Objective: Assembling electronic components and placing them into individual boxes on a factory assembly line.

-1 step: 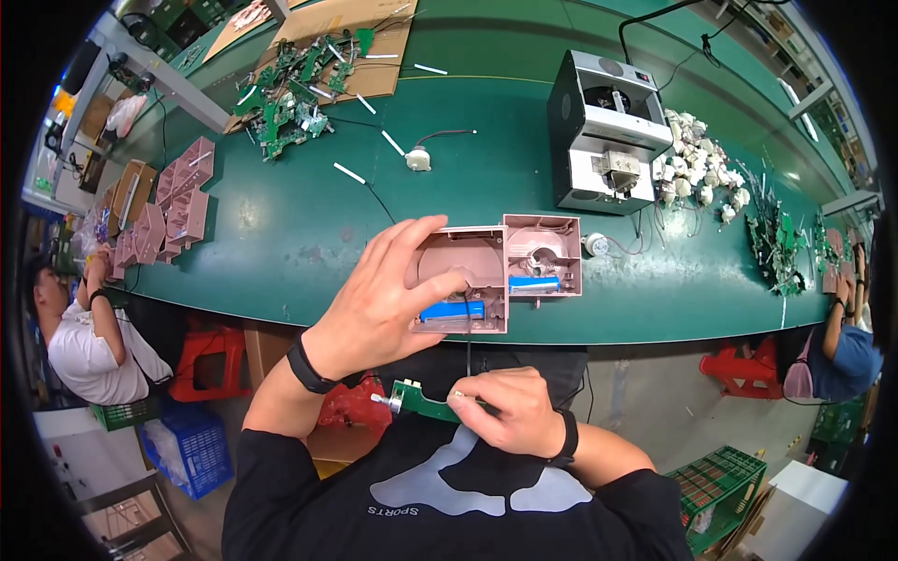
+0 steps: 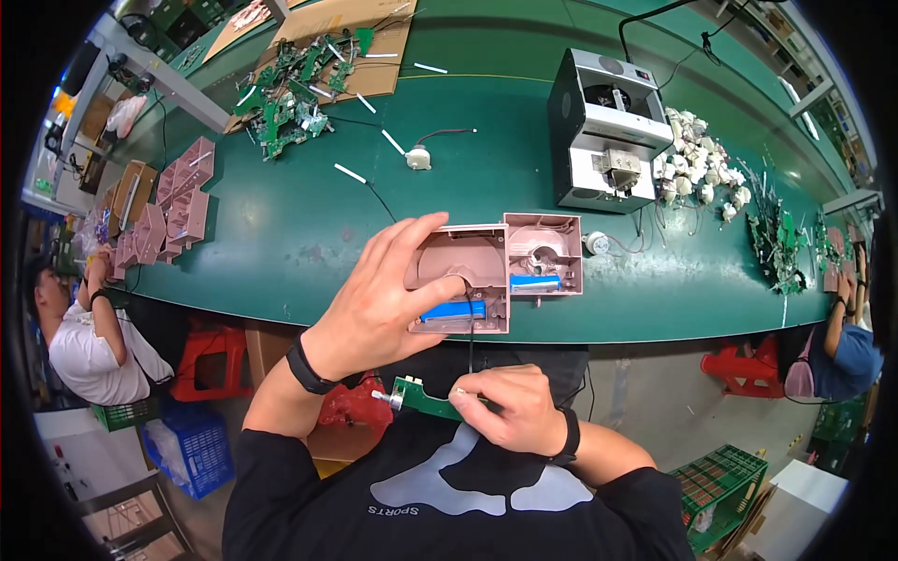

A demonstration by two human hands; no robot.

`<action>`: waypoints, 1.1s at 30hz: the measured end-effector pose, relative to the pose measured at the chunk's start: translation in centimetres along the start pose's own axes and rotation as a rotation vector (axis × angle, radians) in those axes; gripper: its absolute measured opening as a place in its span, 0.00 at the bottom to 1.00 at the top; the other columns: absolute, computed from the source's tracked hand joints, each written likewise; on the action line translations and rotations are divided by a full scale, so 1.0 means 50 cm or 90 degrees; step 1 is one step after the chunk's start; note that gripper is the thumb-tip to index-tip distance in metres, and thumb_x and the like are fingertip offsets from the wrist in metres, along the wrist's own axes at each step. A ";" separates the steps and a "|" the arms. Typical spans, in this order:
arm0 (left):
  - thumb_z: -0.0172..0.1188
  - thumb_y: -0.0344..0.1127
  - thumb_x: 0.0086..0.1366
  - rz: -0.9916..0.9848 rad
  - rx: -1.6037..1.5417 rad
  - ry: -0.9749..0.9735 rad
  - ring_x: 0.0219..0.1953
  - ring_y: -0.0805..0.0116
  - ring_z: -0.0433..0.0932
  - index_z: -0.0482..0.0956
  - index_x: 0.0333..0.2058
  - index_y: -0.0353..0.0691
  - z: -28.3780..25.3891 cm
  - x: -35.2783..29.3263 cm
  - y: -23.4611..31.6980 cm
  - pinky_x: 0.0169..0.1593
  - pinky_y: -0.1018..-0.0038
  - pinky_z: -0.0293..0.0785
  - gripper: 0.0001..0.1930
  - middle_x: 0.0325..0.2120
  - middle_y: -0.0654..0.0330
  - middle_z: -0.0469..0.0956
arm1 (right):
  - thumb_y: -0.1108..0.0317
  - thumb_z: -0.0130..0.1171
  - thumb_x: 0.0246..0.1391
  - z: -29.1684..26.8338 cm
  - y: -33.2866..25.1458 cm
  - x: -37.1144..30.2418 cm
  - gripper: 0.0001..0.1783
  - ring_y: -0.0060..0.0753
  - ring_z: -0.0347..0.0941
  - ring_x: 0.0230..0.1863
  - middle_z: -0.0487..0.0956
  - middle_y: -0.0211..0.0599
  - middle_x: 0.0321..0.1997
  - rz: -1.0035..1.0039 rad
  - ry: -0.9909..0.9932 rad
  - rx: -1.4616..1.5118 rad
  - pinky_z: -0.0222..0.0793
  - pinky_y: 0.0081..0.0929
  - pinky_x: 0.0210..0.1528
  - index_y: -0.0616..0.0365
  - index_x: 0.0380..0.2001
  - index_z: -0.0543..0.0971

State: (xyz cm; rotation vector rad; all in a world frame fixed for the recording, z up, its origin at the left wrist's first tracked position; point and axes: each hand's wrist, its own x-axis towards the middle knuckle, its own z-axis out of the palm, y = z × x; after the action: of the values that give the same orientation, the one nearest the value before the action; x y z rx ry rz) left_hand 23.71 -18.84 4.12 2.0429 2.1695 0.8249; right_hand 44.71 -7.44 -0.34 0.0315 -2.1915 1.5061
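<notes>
My left hand (image 2: 369, 294) grips the left side of a pink plastic housing (image 2: 475, 245) at the table's front edge, its thumb reaching inside. A blue cylindrical cell (image 2: 458, 311) lies in the housing's lower part. From there a black cable (image 2: 470, 350) runs down toward my right hand (image 2: 510, 407). Closed fingers of that hand pinch the right end of a green circuit board (image 2: 426, 405) in front of my shirt; the cable's end is hidden there. Touching the housing on its right is a second pink housing (image 2: 572, 245), with another blue cell (image 2: 535, 282) inside.
A small white motor-like part (image 2: 596, 244) lies beside the second housing. Behind stands a grey and black machine (image 2: 613, 126), with white parts (image 2: 697, 164) to its right. Circuit boards (image 2: 290, 98) are heaped at the back left, near pink housings (image 2: 187, 210). Co-workers sit on both sides.
The black cable below the housing has shifted slightly to the right, and my left thumb has moved a little. Both hands keep their holds.
</notes>
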 end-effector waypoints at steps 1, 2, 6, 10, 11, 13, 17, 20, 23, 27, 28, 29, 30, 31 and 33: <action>0.81 0.32 0.39 0.009 0.010 0.005 0.66 0.37 0.67 0.78 0.55 0.51 -0.003 0.000 0.003 0.67 0.46 0.67 0.39 0.67 0.42 0.65 | 0.75 0.70 0.54 -0.001 -0.002 0.002 0.03 0.34 0.78 0.18 0.82 0.35 0.22 0.011 0.011 0.017 0.71 0.27 0.23 0.61 0.32 0.85; 0.82 0.32 0.36 0.018 0.020 0.010 0.66 0.36 0.67 0.79 0.53 0.52 -0.007 0.000 0.007 0.66 0.46 0.68 0.39 0.68 0.41 0.64 | 0.75 0.70 0.54 -0.002 -0.006 0.002 0.03 0.34 0.78 0.18 0.82 0.35 0.22 0.013 0.014 0.019 0.71 0.27 0.23 0.61 0.32 0.85; 0.83 0.32 0.33 0.020 0.045 0.016 0.66 0.36 0.68 0.81 0.47 0.51 -0.016 0.002 0.012 0.65 0.47 0.68 0.36 0.68 0.41 0.64 | 0.74 0.67 0.59 -0.015 -0.022 0.009 0.03 0.31 0.78 0.19 0.82 0.36 0.22 0.084 -0.007 0.077 0.71 0.26 0.23 0.62 0.33 0.85; 0.82 0.31 0.33 0.003 0.065 0.038 0.66 0.36 0.69 0.83 0.43 0.49 -0.011 -0.001 0.011 0.65 0.47 0.69 0.32 0.68 0.41 0.66 | 0.72 0.65 0.64 -0.023 -0.045 0.012 0.07 0.26 0.79 0.20 0.82 0.34 0.22 0.173 -0.038 0.183 0.70 0.24 0.24 0.64 0.33 0.85; 0.82 0.31 0.33 -0.003 0.071 0.050 0.65 0.36 0.69 0.83 0.42 0.48 -0.010 -0.002 0.011 0.65 0.47 0.69 0.31 0.67 0.42 0.66 | 0.72 0.64 0.65 -0.025 -0.047 0.014 0.07 0.25 0.79 0.21 0.82 0.33 0.22 0.198 -0.050 0.199 0.70 0.24 0.24 0.64 0.33 0.85; 0.82 0.33 0.35 0.009 0.073 0.047 0.65 0.37 0.69 0.83 0.43 0.48 -0.011 -0.003 0.014 0.65 0.47 0.69 0.30 0.67 0.42 0.66 | 0.71 0.63 0.67 -0.028 -0.047 0.018 0.08 0.22 0.79 0.22 0.82 0.32 0.22 0.248 -0.073 0.230 0.70 0.23 0.24 0.64 0.35 0.85; 0.80 0.35 0.40 0.049 0.075 0.051 0.66 0.40 0.69 0.83 0.45 0.49 -0.010 0.001 0.014 0.65 0.47 0.69 0.29 0.67 0.43 0.67 | 0.70 0.62 0.68 -0.024 -0.036 0.029 0.08 0.20 0.78 0.22 0.82 0.33 0.24 0.251 -0.054 0.249 0.70 0.22 0.26 0.64 0.37 0.85; 0.80 0.36 0.40 0.083 0.074 0.068 0.66 0.41 0.69 0.84 0.45 0.48 -0.008 -0.002 0.010 0.66 0.48 0.69 0.28 0.67 0.44 0.67 | 0.70 0.62 0.68 -0.022 -0.028 0.035 0.08 0.22 0.78 0.23 0.83 0.35 0.25 0.233 -0.034 0.245 0.71 0.23 0.26 0.64 0.37 0.84; 0.79 0.36 0.39 0.115 0.087 0.091 0.66 0.41 0.69 0.86 0.45 0.49 -0.009 -0.007 0.005 0.65 0.48 0.69 0.28 0.67 0.44 0.67 | 0.71 0.62 0.67 -0.008 -0.019 0.037 0.07 0.24 0.78 0.23 0.83 0.35 0.26 0.160 -0.001 0.195 0.72 0.23 0.27 0.64 0.37 0.84; 0.79 0.37 0.37 0.087 0.090 0.107 0.65 0.39 0.69 0.87 0.44 0.49 -0.032 -0.017 0.021 0.65 0.46 0.69 0.28 0.67 0.44 0.67 | 0.71 0.63 0.66 -0.011 -0.014 0.031 0.07 0.28 0.78 0.23 0.83 0.36 0.27 -0.067 0.034 -0.017 0.74 0.24 0.28 0.64 0.37 0.84; 0.79 0.37 0.37 0.088 0.093 0.109 0.65 0.39 0.69 0.87 0.44 0.49 -0.036 -0.022 0.020 0.65 0.46 0.69 0.28 0.67 0.44 0.67 | 0.72 0.63 0.65 -0.022 -0.010 0.026 0.06 0.29 0.79 0.23 0.84 0.36 0.27 -0.167 0.026 -0.136 0.75 0.24 0.28 0.64 0.39 0.84; 0.79 0.37 0.36 0.093 0.107 0.128 0.65 0.38 0.70 0.87 0.44 0.49 -0.040 -0.028 0.018 0.65 0.46 0.70 0.29 0.67 0.43 0.67 | 0.72 0.63 0.64 -0.034 -0.006 0.020 0.06 0.30 0.79 0.23 0.84 0.36 0.28 -0.266 0.018 -0.254 0.75 0.25 0.29 0.64 0.40 0.84; 0.79 0.37 0.36 0.100 0.118 0.146 0.64 0.37 0.70 0.88 0.43 0.49 -0.043 -0.033 0.017 0.64 0.45 0.70 0.29 0.67 0.42 0.67 | 0.72 0.63 0.64 -0.053 0.000 0.007 0.06 0.30 0.79 0.23 0.84 0.36 0.28 -0.266 0.019 -0.256 0.75 0.25 0.29 0.64 0.40 0.84; 0.80 0.38 0.35 0.107 0.128 0.164 0.64 0.37 0.70 0.88 0.43 0.50 -0.045 -0.036 0.017 0.64 0.45 0.71 0.29 0.67 0.42 0.66 | 0.73 0.63 0.63 -0.075 0.011 -0.011 0.09 0.30 0.80 0.24 0.84 0.38 0.28 -0.171 0.059 -0.202 0.76 0.24 0.29 0.65 0.44 0.83; 0.80 0.37 0.35 0.105 0.121 0.159 0.64 0.36 0.70 0.88 0.43 0.50 -0.050 -0.038 0.026 0.63 0.45 0.72 0.29 0.67 0.41 0.66 | 0.74 0.64 0.61 -0.088 0.007 -0.010 0.13 0.30 0.81 0.25 0.85 0.39 0.28 -0.069 0.102 -0.147 0.76 0.24 0.29 0.65 0.48 0.82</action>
State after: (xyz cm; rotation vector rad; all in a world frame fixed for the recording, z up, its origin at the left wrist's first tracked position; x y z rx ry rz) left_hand 24.18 -21.52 6.16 2.3512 2.3092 0.9738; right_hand 46.65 -3.51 0.38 -0.0443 -2.1818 1.1495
